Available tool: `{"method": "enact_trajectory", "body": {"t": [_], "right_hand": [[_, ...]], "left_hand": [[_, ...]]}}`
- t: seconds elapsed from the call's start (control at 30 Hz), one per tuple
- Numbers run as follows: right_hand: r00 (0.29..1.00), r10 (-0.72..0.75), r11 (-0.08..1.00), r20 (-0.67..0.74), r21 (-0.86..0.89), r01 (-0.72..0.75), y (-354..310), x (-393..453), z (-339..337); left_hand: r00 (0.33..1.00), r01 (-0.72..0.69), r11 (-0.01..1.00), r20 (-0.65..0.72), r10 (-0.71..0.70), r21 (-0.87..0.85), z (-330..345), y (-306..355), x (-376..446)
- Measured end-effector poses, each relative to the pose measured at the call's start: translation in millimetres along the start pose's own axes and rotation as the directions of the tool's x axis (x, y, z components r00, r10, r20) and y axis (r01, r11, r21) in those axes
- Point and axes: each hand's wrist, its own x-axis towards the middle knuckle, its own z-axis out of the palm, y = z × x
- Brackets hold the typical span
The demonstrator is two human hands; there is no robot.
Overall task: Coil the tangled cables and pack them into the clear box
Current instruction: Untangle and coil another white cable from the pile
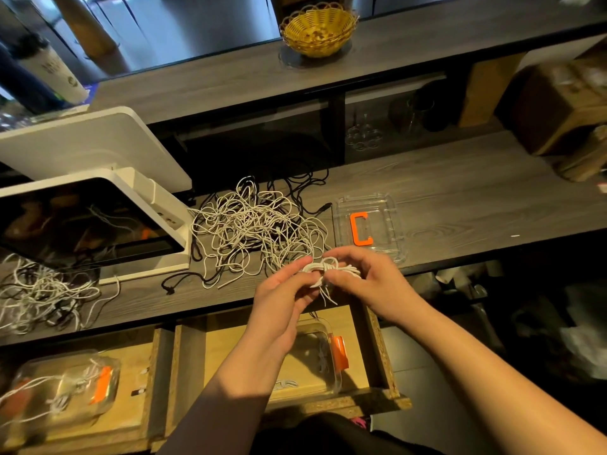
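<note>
A small coiled bundle of white cable (329, 270) hangs above the desk's front edge, its loose ends dangling below. My left hand (283, 290) pinches it from the left and my right hand (368, 280) grips it from the right. Behind them a big tangle of white and black cables (256, 228) is spread over the grey desk (466, 205). To the right of the tangle lies a clear box (392, 221) holding an orange letter C (359, 228).
A white tablet on a stand (98, 221) is at the left, with another cable tangle (42, 297) in front of it. Below the desk two clear boxes with orange tags (315, 359) (65, 389) hold cables. A yellow basket (318, 29) sits on the upper shelf.
</note>
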Motion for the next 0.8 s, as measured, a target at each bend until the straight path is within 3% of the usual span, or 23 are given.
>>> {"method": "enact_trajectory", "body": {"t": [0.2,0.4,0.53,0.63,0.8], "right_hand": [[1.000,0.000,1.000,0.016,0.024,0.000,1.3,1.0,-5.8],[0.975,0.054,0.997,0.215,0.049,-0.066,-6.2,4.6,-24.7],[0.944,0.096,0.990,0.315,0.068,-0.123,-12.7,6.3,-31.9],[0.930,0.128,0.986,0.346,0.057,-0.157,-8.1,5.0,-32.9],[0.886,0.177,0.978,0.429,0.024,-0.207,-5.6,3.6,-38.2]], "left_hand": [[0.998,0.019,1.000,0.068,-0.019,-0.001,-3.6,-1.1,-0.9],[0.981,-0.013,0.998,0.193,0.001,0.060,-6.7,-4.7,-4.0],[0.970,-0.116,0.964,0.234,0.059,0.237,-8.1,-7.4,-4.8],[0.965,-0.219,0.884,0.225,0.134,0.413,-5.9,-6.6,-8.2],[0.938,-0.336,0.815,0.243,0.246,0.472,-7.4,-6.4,-14.0]]}}
